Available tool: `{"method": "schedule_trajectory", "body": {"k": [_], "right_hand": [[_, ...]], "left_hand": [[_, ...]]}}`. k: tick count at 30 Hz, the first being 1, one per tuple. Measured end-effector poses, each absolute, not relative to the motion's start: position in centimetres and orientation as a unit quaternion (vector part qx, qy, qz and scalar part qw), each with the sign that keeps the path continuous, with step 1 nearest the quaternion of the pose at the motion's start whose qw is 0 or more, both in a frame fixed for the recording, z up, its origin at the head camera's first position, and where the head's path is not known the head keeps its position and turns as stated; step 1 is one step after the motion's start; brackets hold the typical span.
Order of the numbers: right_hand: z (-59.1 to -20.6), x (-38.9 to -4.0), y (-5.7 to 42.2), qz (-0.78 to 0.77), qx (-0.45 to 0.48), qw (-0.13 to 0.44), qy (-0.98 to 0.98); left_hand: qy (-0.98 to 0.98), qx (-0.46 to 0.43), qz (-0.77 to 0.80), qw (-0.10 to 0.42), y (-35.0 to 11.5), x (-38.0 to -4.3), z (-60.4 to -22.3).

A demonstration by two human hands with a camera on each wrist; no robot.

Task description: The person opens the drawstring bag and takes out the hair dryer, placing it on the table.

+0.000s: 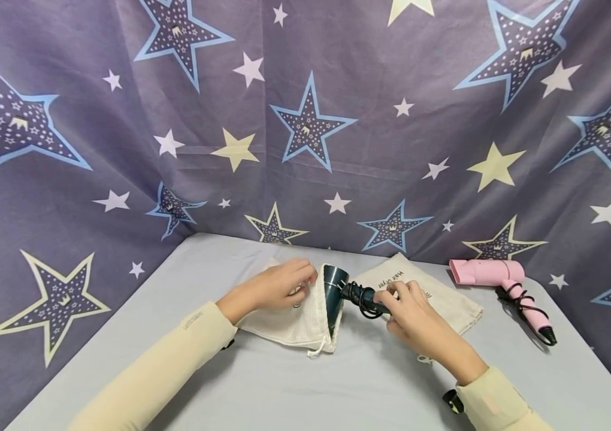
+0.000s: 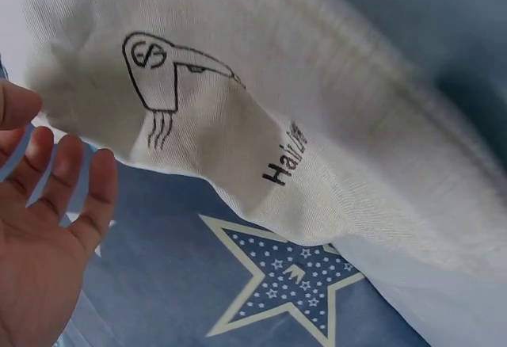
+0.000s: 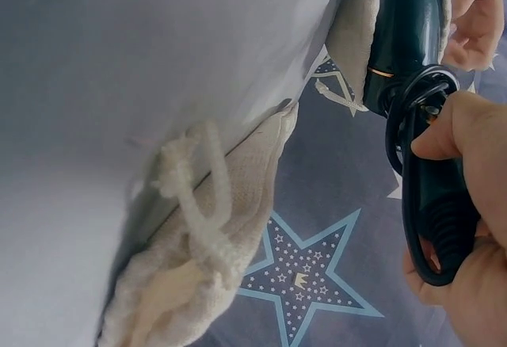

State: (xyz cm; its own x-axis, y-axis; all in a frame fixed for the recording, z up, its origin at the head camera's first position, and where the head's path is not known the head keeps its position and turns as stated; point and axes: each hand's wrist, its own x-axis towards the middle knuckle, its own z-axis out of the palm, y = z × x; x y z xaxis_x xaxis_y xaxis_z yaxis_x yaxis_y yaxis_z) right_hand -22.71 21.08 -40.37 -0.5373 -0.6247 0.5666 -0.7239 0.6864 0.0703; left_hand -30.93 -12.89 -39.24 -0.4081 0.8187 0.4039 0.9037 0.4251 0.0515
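Observation:
A dark green hair dryer (image 1: 335,287) has its barrel partly inside the mouth of a cream cloth bag (image 1: 278,326); the part within is hidden. My right hand (image 1: 410,311) grips the dryer's handle (image 3: 432,196), around which a black cord (image 3: 402,157) is looped. Beside the bag's upper edge is my left hand (image 1: 278,284), its fingers loosely bent. In the left wrist view those fingers (image 2: 59,181) stand next to the cloth, with no fabric seen between them. The bag bears a printed dryer drawing (image 2: 162,74) and a white drawstring (image 1: 317,350).
A second cream bag (image 1: 453,299) printed "Hair Dryer" lies flat behind my right hand. A pink hair dryer (image 1: 491,272) with its black cord wrapped round the handle lies at the table's right. Star-patterned cloth (image 1: 305,191) hangs behind the pale table (image 1: 305,395).

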Motion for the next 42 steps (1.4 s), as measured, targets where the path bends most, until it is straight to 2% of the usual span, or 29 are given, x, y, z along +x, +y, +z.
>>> {"method": "schedule_trajectory", "body": {"k": [9,17,26,32,42], "right_hand": [[-40.5,-22.7,21.2,0.092,0.386,0.28,-0.874],[-40.4,-22.6,21.2,0.098,0.386,0.273,-0.876],[-40.4,-22.7,21.1,0.098,0.385,0.271,-0.877],[-40.5,-22.7,21.2,0.099,0.381,0.275,-0.877],[-40.4,-22.7,21.7,0.129,0.366,0.259,-0.884]], "left_hand": [[-0.784,-0.588,-0.098,0.174,-12.5,-28.1,-40.3],[-0.798,-0.588,-0.029,0.129,-12.0,-25.5,-40.7],[-0.784,-0.596,0.051,0.168,-11.5,-24.5,-41.0],[-0.795,-0.58,0.081,0.157,-11.4,-24.4,-40.9],[-0.794,-0.587,0.046,0.152,-12.4,-24.5,-40.3]]}}
